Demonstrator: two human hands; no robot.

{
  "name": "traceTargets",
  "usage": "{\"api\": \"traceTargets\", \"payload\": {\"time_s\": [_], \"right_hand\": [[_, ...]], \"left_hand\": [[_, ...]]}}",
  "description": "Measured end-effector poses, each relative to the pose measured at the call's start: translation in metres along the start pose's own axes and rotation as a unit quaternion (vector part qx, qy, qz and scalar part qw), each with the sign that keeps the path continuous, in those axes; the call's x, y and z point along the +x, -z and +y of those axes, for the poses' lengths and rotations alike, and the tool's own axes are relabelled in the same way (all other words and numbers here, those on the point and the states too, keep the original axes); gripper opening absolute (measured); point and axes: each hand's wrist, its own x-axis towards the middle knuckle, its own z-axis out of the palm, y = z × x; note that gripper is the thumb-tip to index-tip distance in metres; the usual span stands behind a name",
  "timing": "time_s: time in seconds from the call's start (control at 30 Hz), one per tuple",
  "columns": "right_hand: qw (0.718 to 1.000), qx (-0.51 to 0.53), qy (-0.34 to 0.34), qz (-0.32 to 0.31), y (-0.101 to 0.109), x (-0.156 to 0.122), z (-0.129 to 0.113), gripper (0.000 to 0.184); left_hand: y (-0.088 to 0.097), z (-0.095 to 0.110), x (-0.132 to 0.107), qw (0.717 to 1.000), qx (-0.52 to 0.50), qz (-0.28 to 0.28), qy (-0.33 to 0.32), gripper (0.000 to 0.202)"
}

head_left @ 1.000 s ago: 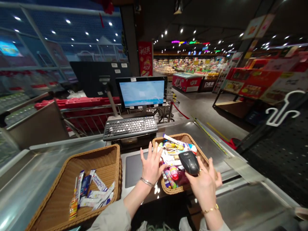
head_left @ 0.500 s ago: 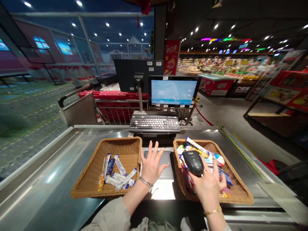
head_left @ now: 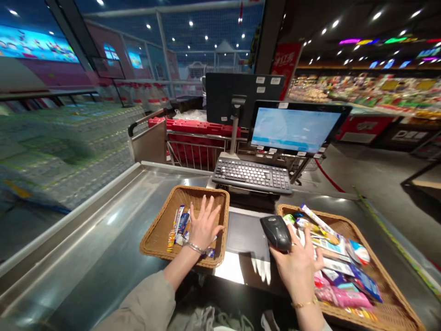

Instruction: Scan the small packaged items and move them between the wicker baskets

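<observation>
My left hand is over the left wicker basket, fingers spread and nothing held. Beneath and beside it lie several slim wrapped snack sticks, partly hidden by the hand. My right hand grips a black handheld barcode scanner near the left rim of the right wicker basket. That basket holds many colourful packets, among them a pink one and a blue one. The scanner's head points left, over a grey flat plate set in the counter between the baskets.
A black keyboard and a lit monitor stand behind the baskets, beside a second screen seen from its back. The metal counter has a raised left edge. A shopping cart stands beyond it.
The view has turned left. My left hand has moved from between the baskets to above the left one. The scanner in my right hand has shifted from over the right basket to its left rim.
</observation>
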Motion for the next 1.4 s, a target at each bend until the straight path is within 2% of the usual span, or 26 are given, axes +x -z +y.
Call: {"api": "traceTargets", "payload": {"time_s": [0.17, 0.27, 0.37, 0.5, 0.6, 0.73, 0.83, 0.97, 1.07, 1.17, 1.27, 1.4], "right_hand": [[1.000, 0.013, 0.008, -0.009, -0.008, -0.001, -0.015, 0.056], [1.000, 0.016, 0.016, -0.013, -0.013, -0.002, -0.020, 0.050], [0.998, 0.020, 0.036, -0.040, -0.017, -0.005, -0.025, 0.041], [0.997, 0.021, 0.044, -0.058, -0.022, -0.010, -0.031, 0.039], [0.997, 0.025, 0.042, -0.061, -0.025, -0.011, -0.035, 0.036], [0.995, 0.026, 0.057, -0.071, -0.025, -0.011, -0.039, 0.031], [0.995, 0.027, 0.063, -0.067, -0.026, -0.012, -0.040, 0.031], [0.996, 0.028, 0.060, -0.064, -0.027, -0.014, -0.036, 0.030], [0.996, 0.026, 0.058, -0.062, -0.025, -0.016, -0.033, 0.031], [0.997, 0.021, 0.052, -0.062, -0.021, -0.018, -0.030, 0.032], [0.997, 0.008, 0.039, -0.070, -0.017, -0.019, -0.027, 0.034], [0.997, 0.001, 0.032, -0.071, -0.017, -0.022, -0.023, 0.040]], "left_hand": [[0.001, -0.044, -0.006, 0.999, 0.042, -0.035, -0.001, 0.059], [-0.001, -0.068, -0.008, 0.997, 0.050, -0.059, -0.006, 0.058], [-0.004, -0.086, -0.011, 0.995, 0.050, -0.084, -0.011, 0.057], [-0.010, -0.101, -0.012, 0.992, 0.051, -0.110, -0.026, 0.053], [-0.017, -0.112, -0.011, 0.987, 0.053, -0.138, -0.060, 0.055], [-0.033, -0.126, -0.008, 0.967, 0.053, -0.198, -0.149, 0.058], [-0.049, -0.133, -0.007, 0.945, 0.050, -0.232, -0.224, 0.048], [-0.076, -0.136, -0.011, 0.921, 0.021, -0.248, -0.301, 0.036], [-0.094, -0.136, -0.017, 0.901, -0.026, -0.270, -0.338, 0.038], [-0.105, -0.136, -0.024, 0.879, -0.072, -0.287, -0.375, 0.041], [-0.109, -0.134, -0.029, 0.858, -0.115, -0.309, -0.393, 0.040], [-0.117, -0.130, -0.033, 0.845, -0.165, -0.342, -0.377, 0.036]]}}
